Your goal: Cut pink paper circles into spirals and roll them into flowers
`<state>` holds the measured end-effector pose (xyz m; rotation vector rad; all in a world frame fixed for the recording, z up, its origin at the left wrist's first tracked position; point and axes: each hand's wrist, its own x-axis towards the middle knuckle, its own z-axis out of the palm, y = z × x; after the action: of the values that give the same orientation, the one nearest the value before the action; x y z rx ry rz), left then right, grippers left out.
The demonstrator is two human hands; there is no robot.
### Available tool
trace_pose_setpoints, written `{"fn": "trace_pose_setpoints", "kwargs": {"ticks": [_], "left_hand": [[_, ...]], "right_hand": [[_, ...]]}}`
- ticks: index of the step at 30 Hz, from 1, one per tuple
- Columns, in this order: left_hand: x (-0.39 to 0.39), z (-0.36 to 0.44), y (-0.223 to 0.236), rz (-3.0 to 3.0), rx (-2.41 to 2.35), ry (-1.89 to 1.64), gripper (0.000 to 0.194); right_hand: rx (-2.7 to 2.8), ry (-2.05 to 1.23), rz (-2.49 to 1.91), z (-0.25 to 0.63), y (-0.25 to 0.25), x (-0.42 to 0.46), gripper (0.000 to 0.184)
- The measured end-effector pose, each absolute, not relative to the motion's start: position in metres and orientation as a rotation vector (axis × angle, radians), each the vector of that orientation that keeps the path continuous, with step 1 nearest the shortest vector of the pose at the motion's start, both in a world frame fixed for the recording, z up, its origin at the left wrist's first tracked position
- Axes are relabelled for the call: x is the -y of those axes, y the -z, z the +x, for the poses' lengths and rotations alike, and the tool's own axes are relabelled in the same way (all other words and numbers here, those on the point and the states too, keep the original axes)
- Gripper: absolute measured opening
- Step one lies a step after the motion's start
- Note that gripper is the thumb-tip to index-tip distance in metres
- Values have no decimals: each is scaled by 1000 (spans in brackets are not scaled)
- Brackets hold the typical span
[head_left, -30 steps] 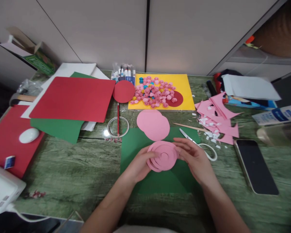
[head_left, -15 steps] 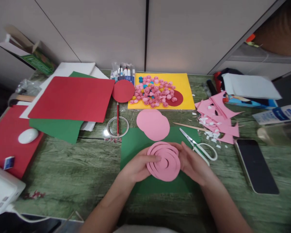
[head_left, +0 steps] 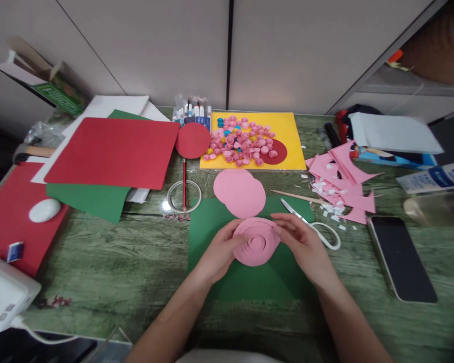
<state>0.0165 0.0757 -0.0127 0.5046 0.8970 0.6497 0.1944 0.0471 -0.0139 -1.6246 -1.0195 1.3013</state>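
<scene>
A person's left hand (head_left: 217, 252) grips a coiled pink paper spiral (head_left: 258, 254), thumb on its face, as the right hand (head_left: 306, 247) curves at its right edge; whether those fingers pinch or merely touch it cannot be told. The coil sits between the 2 hands' fingers, over a green sheet (head_left: 249, 287). Just beyond the fingers lie 2 overlapping pink discs (head_left: 245, 196); white-handled scissors (head_left: 338, 242) show beside the right fingers.

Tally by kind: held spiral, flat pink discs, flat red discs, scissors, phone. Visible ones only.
Pink spiral: 1
Flat pink discs: 2, overlapping
Flat red discs: 2
Scissors: 1
Phone: 1
Total: 7
</scene>
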Motion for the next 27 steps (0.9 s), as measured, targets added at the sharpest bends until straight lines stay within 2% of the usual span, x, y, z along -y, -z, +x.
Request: {"fn": "trace_pose_setpoints", "kwargs": {"ticks": [5,11,18,22,27], "left_hand": [[-74,18,17,633,-919,-640,34],[-72,14,18,943,-990,-630,34],[-68,9,15,1762,-1356,-641,36],[-71,6,13,2055,-1457,-660,32],[-49,-7,41,2076,-1341,-712,27]], "right_hand": [[1149,-1170,-1702,194,19,-45,18],[1299,-992,-1812,195,22,-43,20],[1412,-810,-1871,200,21,-43,21],[1495,-595,-1915,203,19,-42,21],[1531,-503,-1925,205,15,-40,21]]}}
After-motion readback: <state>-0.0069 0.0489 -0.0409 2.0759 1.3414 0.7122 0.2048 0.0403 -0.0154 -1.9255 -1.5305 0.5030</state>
